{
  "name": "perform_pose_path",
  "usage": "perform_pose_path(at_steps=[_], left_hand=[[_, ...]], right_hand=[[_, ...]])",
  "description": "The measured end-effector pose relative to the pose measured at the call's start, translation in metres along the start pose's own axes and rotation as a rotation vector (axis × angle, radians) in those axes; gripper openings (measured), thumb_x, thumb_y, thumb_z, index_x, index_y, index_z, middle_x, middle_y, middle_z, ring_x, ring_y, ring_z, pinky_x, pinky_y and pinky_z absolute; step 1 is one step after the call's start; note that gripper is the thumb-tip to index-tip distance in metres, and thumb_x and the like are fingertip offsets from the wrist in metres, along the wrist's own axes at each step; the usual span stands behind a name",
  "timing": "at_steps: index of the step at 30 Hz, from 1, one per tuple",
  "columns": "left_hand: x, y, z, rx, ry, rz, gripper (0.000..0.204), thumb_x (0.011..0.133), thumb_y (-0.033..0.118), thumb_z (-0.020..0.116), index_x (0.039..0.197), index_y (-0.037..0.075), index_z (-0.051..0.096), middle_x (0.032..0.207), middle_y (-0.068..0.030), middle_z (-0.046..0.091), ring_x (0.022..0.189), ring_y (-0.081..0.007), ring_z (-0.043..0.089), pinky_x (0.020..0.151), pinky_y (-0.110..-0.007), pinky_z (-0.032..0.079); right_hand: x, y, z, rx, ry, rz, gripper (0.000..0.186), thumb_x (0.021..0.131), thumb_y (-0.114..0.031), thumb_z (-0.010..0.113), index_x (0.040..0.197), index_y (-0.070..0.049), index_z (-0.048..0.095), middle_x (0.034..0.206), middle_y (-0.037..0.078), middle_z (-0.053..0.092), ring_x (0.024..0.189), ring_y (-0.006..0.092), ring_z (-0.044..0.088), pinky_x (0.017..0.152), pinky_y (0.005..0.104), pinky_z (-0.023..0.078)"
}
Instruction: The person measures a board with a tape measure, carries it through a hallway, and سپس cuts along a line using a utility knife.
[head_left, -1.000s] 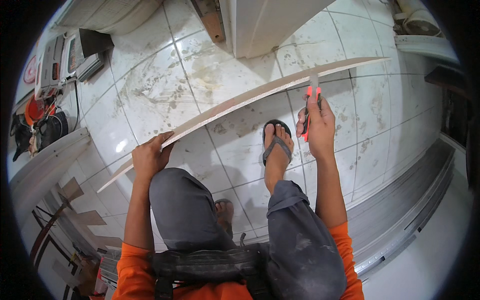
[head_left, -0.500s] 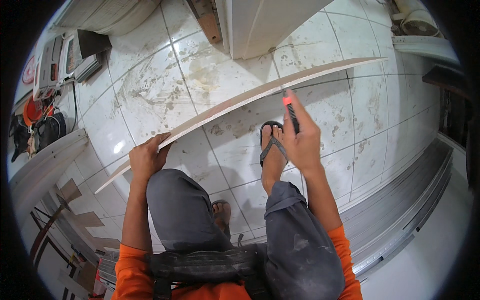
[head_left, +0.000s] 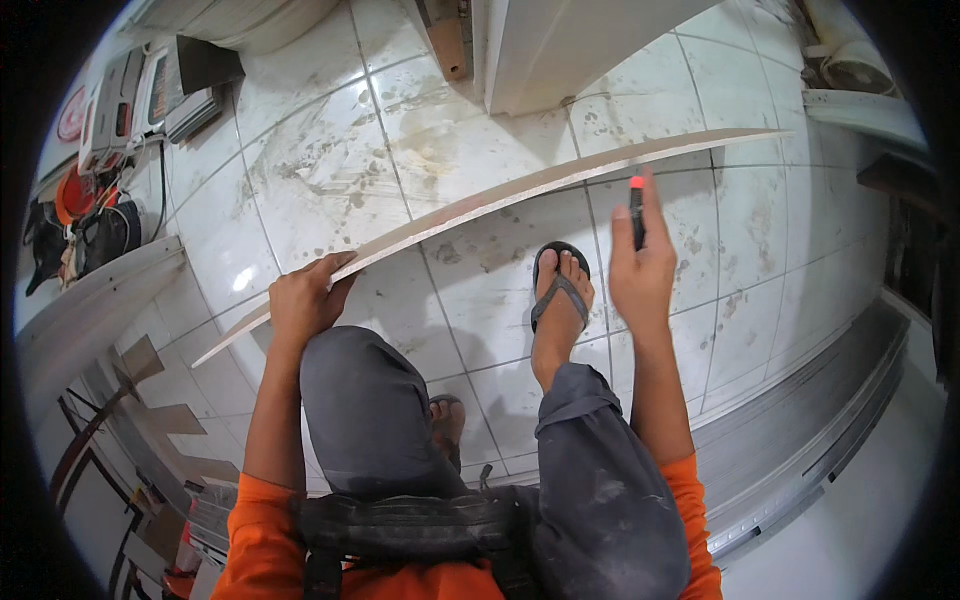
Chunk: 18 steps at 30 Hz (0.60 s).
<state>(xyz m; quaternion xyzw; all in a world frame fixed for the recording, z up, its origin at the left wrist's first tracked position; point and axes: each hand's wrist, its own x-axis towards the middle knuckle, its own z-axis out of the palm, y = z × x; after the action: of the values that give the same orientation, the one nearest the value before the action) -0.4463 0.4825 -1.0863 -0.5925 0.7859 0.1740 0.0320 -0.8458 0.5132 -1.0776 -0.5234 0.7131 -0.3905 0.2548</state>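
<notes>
A long, thin board with a pale edge, resembling plasterboard (head_left: 480,204), stands on edge across the tiles in front of me. My left hand (head_left: 308,296) grips its top edge near the left end, fingers folded over it. My right hand (head_left: 642,258) is wrapped round a black utility knife with a red tip (head_left: 637,205), index finger stretched along it. The knife points at the board's edge, right of the middle. Motion blurs the blade, so I cannot tell whether it touches the board.
My sandalled foot (head_left: 562,295) is planted just behind the board. A white wall end (head_left: 545,60) rises beyond it. Long grey metal profiles (head_left: 800,400) lie at the right. Tool cases (head_left: 120,110) and an orange-and-black tool (head_left: 80,195) sit at the far left. Dusty, stained tiles (head_left: 300,180) cover the floor.
My right hand has moved right along the board with the knife. My left hand keeps its grip near the left end. The whole view has shifted slightly.
</notes>
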Motion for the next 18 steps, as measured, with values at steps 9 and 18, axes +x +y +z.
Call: perform_pose_path(at_steps=[9, 18], left_hand=[[0.001, 0.003, -0.004, 0.005, -0.063, -0.038, 0.025, 0.090, 0.035, 0.075, 0.112, 0.023, 0.076, 0.089, -0.0059, 0.077, 0.070, -0.0306, 0.072, 0.061, -0.043, 0.054], [0.002, 0.001, 0.000, -0.003, -0.032, -0.025, 0.027, 0.087, 0.031, 0.076, 0.113, 0.022, 0.076, 0.086, -0.0080, 0.076, 0.069, -0.0317, 0.071, 0.061, -0.044, 0.053]], right_hand=[[-0.003, -0.010, -0.002, 0.222, -0.138, 0.357, 0.051, 0.103, -0.015, 0.060, 0.151, -0.001, 0.050, 0.112, 0.022, 0.071, 0.107, 0.0334, 0.068, 0.096, 0.0403, 0.051], [-0.019, -0.012, 0.013, 0.306, -0.184, 0.205, 0.046, 0.108, -0.021, 0.055, 0.149, 0.000, 0.054, 0.084, -0.003, 0.055, 0.063, 0.0028, 0.044, 0.053, 0.0206, 0.038]])
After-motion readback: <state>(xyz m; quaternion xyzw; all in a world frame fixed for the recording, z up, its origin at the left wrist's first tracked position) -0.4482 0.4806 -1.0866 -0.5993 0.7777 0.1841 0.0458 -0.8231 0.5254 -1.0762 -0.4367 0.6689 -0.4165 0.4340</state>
